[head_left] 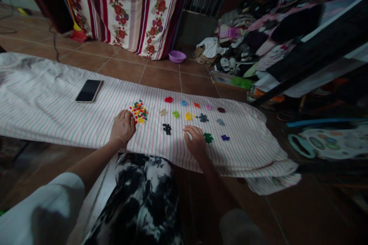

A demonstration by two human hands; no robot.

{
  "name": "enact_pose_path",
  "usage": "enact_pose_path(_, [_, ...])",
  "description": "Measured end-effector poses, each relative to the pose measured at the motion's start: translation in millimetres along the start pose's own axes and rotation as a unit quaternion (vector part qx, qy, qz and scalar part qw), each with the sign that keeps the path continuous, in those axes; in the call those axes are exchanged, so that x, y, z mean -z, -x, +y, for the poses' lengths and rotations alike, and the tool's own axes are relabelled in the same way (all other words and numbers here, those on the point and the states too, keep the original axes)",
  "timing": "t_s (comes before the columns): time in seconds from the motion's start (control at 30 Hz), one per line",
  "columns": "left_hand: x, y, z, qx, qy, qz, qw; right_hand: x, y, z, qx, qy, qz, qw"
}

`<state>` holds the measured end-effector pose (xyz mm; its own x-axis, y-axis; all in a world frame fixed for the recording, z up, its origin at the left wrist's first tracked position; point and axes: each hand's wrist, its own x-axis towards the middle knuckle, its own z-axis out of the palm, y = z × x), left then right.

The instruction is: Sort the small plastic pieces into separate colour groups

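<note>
Just beside the left hand (pixel 122 127), coloured plastic pieces (pixel 139 112) lie heaped.

Our left hand (pixel 122 127) lies on the striped sheet (pixel 51 95), just beside the mixed pile of small coloured pieces (pixel 139 111) | our right hand (pixel 196 141), fingers curled, rests near the green pile (pixel 208 138) | phone (pixel 89 90) lies near the sheet's far edge
</note>
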<state>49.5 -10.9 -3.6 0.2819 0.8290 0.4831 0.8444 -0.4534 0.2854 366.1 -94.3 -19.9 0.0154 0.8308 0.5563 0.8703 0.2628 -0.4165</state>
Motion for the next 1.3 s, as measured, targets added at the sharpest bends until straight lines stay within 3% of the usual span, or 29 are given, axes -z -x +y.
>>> enact_pose_path(0.23, [4.1, -1, 2, 0.015, 0.014, -0.007, 1.000, 3, -3, -1, -0.003, -0.024, -0.003, 1.000])
enact_pose_path(0.5, [12.7, 1, 6, 0.119, 0.089, -0.006, 0.989, -1, -1, 3, -0.049, -0.012, 0.015, 0.999])
enact_pose_path(0.9, [10.5, 1, 2, 0.115, 0.111, -0.003, 0.987, -1, -1, 9, -0.054, -0.009, 0.027, 0.998])
enact_pose_path(1.17, [1.6, 9, -3, 0.190, 0.001, 0.084, 0.978, 6, -4, -4, 0.000, 0.019, 0.103, 0.995])
enact_pose_path(1.3, [4.7, 9, 0, 0.266, -0.069, 0.054, 0.960, 8, -13, -28, 0.034, 0.026, 0.152, 0.987])
